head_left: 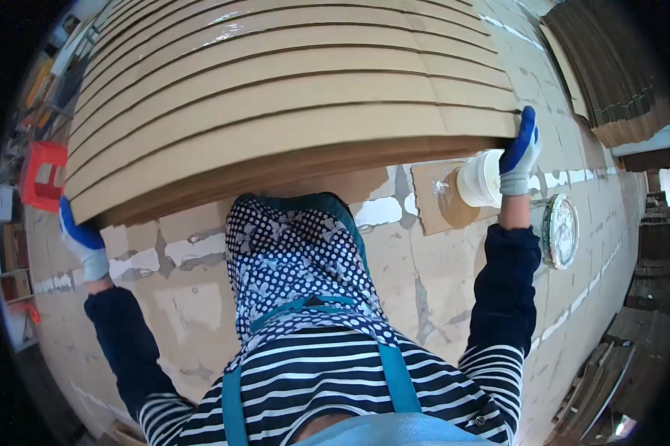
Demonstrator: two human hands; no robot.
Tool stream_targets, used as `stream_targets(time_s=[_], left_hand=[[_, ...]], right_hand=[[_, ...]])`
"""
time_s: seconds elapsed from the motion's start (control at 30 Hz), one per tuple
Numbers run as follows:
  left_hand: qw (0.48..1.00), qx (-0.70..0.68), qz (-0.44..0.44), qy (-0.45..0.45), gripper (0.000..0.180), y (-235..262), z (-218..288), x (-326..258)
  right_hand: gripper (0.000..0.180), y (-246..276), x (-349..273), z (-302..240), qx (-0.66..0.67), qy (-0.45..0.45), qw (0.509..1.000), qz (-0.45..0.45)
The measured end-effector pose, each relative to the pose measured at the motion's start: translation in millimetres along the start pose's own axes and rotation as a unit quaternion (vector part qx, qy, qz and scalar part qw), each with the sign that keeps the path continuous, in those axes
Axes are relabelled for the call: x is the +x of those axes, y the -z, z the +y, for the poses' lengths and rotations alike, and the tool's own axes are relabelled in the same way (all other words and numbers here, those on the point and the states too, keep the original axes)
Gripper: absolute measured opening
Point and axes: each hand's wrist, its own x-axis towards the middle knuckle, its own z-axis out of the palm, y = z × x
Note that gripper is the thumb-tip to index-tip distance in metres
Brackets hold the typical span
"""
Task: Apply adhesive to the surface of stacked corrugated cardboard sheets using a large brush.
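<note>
A row of overlapping flat cardboard sheets (313, 85) fans out across the upper part of the head view, each edge stepped behind the one before. My left hand (85, 241), in a white glove with blue coating, grips the left end of the nearest cardboard sheet (290, 149). At that sheet's right end, my right hand (521, 152) in a matching glove has its fingers closed round the corner. Both arms are spread wide. Beneath the sheet's near edge is brown shadowed cardboard, and some of my fingertips are hidden behind the ends.
Right of my apron, a white bucket (480, 180) stands on a cardboard piece (428, 195), near a lidded round tub (561, 231). A red plastic crate (44, 176) lies at the left. Stacked brown cardboard (610, 67) rises at the far right. White-marked patches cover the floor (454, 286).
</note>
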Motion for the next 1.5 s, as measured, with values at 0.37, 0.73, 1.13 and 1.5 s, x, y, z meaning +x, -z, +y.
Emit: stream_targets(time_s=[0.37,0.73,1.13,1.5], left_hand=[[0.984,0.176,-0.003,-0.021,0.031,6,-36,48],[0.959,0.277,0.004,-0.064,0.031,-29,-44,38],[0.629,0.543,0.207,-0.516,0.038,-42,48,-23],[0.822,0.513,-0.205,0.138,0.052,-27,64,-21]], right_hand=[[0.036,-22,26,14,-0.482,0.087,0.872,-0.021],[0.04,-40,37,27,-0.468,0.095,0.878,-0.011],[0.041,-10,30,15,-0.247,-0.009,0.968,-0.032],[0.063,1,-10,-10,-0.622,0.088,0.754,-0.191]])
